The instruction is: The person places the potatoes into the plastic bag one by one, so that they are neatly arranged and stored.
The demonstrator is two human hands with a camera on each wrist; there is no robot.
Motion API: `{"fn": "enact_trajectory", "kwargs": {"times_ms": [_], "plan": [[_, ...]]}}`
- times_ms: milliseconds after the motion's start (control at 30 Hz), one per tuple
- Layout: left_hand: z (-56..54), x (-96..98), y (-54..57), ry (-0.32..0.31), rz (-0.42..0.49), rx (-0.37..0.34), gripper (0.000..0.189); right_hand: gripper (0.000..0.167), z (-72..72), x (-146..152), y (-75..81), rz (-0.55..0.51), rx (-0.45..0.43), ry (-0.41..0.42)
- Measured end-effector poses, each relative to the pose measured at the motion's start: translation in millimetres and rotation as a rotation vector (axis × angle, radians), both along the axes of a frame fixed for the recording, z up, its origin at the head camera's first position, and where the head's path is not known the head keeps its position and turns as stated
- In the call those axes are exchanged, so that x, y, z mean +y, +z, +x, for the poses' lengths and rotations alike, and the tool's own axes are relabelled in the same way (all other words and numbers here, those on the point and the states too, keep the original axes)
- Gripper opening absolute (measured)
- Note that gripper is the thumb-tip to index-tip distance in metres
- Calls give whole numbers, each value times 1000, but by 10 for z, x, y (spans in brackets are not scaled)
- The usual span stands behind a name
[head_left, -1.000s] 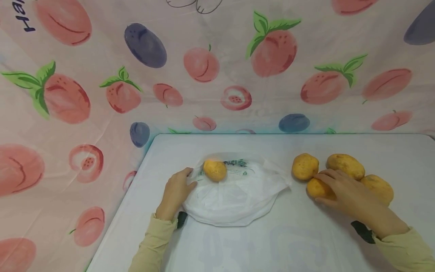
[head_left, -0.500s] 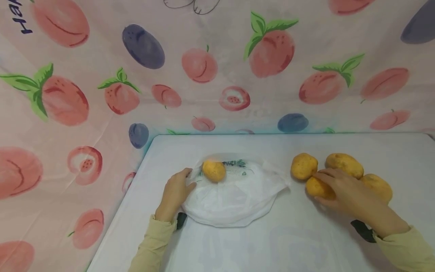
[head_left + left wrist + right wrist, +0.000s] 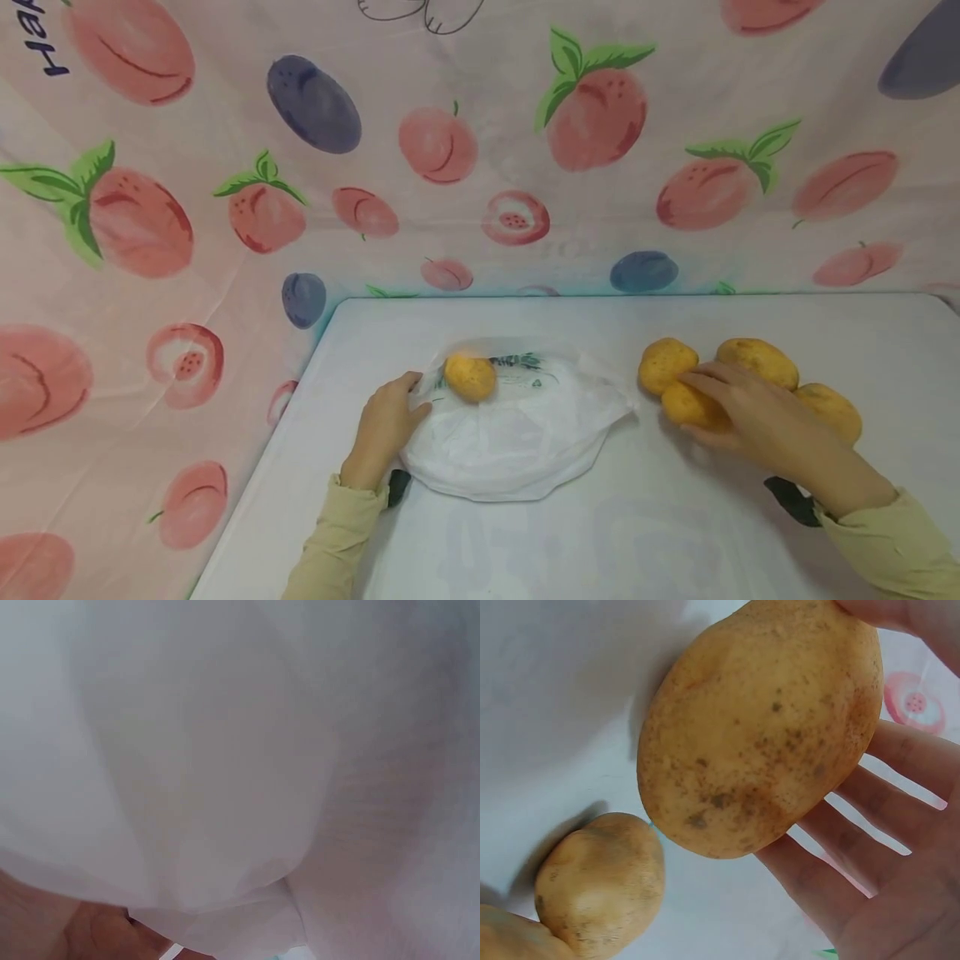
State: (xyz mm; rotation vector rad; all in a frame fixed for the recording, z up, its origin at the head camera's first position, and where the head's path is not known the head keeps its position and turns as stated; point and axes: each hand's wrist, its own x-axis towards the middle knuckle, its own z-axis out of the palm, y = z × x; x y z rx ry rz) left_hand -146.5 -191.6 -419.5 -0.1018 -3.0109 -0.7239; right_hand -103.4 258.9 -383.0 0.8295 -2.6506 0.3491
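A white plastic bag [image 3: 517,442] with green print lies flat on the table. One potato [image 3: 470,377] sits at its upper left, against the printed part. My left hand [image 3: 382,429] grips the bag's left edge; in the left wrist view white plastic [image 3: 210,750] fills most of the picture and hides most of the fingers. My right hand [image 3: 757,421] holds a speckled yellow potato [image 3: 765,735] between thumb and fingers. Close around it lie more potatoes: one [image 3: 667,367] on the left, one [image 3: 757,362] behind, and one [image 3: 831,412] partly hidden by the hand.
The white table [image 3: 570,550] ends at a back edge against a cloth [image 3: 480,192] printed with peaches and dark blue fruit. That cloth also hangs along the left side. A dark band [image 3: 793,500] shows at my right wrist.
My right hand has shifted slightly left with the potato in it, closer to the bag. The left hand and the bag stay about where they were.
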Motion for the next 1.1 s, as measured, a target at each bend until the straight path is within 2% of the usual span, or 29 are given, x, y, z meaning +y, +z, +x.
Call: {"fn": "enact_trajectory", "kwargs": {"times_ms": [533,767,933,1100], "plan": [[9,11,10,-1,-20,9,48,57,7,-195,225,-20,-44,-8],[-2,20,-8,0,-18,5,48,58,-30,-288,291,-20,-7,22],[3,1,-19,-1,-27,16,48,57,-60,-401,268,-29,31,77],[3,2,-20,-5,-23,11,49,57,-65,-491,274,-46,38,84]]}}
